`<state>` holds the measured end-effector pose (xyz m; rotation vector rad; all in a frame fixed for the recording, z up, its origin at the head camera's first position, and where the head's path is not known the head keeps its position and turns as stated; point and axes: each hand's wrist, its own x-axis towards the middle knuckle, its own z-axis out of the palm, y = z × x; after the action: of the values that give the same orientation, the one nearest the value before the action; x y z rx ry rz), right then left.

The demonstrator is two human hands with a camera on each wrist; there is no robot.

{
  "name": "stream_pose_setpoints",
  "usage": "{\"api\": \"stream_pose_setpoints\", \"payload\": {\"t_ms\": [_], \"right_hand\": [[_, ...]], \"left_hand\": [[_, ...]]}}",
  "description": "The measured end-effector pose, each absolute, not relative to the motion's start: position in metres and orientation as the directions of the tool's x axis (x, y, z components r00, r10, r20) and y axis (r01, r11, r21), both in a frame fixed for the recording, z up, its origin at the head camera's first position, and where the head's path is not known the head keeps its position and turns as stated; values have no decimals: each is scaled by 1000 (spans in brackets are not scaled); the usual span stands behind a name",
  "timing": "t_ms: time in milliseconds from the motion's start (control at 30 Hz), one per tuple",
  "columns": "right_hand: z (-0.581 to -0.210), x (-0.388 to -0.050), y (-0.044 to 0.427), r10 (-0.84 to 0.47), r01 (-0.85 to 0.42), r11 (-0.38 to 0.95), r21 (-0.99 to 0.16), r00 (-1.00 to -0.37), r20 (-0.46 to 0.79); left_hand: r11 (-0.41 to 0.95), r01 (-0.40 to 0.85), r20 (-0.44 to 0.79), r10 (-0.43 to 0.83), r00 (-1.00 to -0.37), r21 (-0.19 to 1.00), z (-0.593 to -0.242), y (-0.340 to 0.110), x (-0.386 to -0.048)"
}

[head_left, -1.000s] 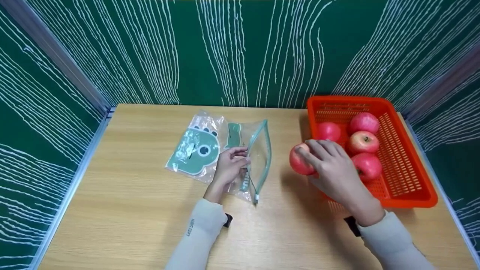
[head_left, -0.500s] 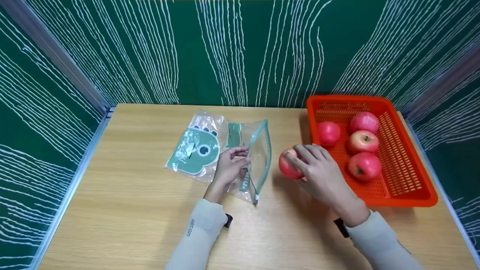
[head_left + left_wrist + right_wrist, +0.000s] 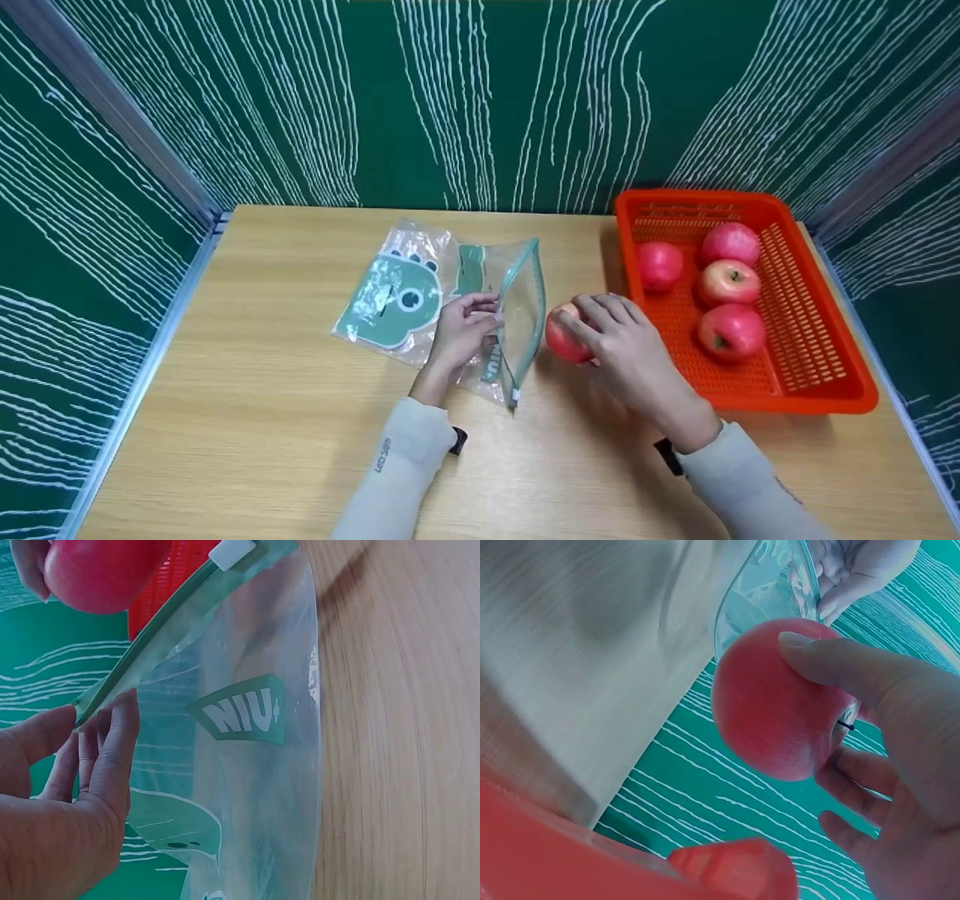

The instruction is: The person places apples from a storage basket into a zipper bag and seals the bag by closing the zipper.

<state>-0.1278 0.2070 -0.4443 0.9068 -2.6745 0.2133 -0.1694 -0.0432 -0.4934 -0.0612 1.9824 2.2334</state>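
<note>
Two sleeves [image 3: 409,454]: pale, coming up from the low edge of the head view, with a small dark piece [image 3: 458,440] beside each cuff.
Table [image 3: 247,375]: light wood; the basket stands on it and part of the bag lies flat there.
Right hand [image 3: 630,356]: my thumb and fingers are gripping one red apple [image 3: 566,346], with its stem [image 3: 845,725] facing toward my palm.
Left hand [image 3: 461,334]: my thumb and fingers pinch one edge of the clear bag [image 3: 471,271] at its mouth.
Held apple: outside the bag, just beside the mouth; whether it touches the rim, I cannot tell.
Bag mouth: spread apart, the white slider [image 3: 515,395] at its near end. This preparation I judge as done. Through the clear plastic I see no apple inside, so I judge the work to be at an early stage.
Orange basket [image 3: 795,405]: to the right, holding four other apples [image 3: 732,330], three in a row and one near the left wall. These I count as not yet handled.
Green walls [image 3: 375,112]: behind everything, with thin white lines.
</note>
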Motion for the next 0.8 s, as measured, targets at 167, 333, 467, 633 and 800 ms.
{"api": "stream_pose_setpoints", "payload": {"t_ms": [167, 333, 467, 633, 800], "right_hand": [[-450, -129, 203, -579, -620, 785, -15, -742, 338], [-454, -131, 200, -571, -611, 791, -32, -756, 320], [-457, -133, 197, -567, -605, 795, -41, -766, 302], [-462, -135, 192, -565, -603, 795, -61, -773, 288], [-468, -137, 188, -558, -605, 793, -75, -770, 310]], "left_hand": [[-68, -93, -86, 90, -992, 993, -493, -44, -170], [-78, -86, -80, 83, -993, 993, -494, -43, -170], [-77, -97, -91, 75, -993, 992, -494, -41, -171], [-84, -108, -102, 77, -992, 991, -494, -40, -171], [-90, -110, -103, 77, -992, 990, -496, -40, -170]]}}
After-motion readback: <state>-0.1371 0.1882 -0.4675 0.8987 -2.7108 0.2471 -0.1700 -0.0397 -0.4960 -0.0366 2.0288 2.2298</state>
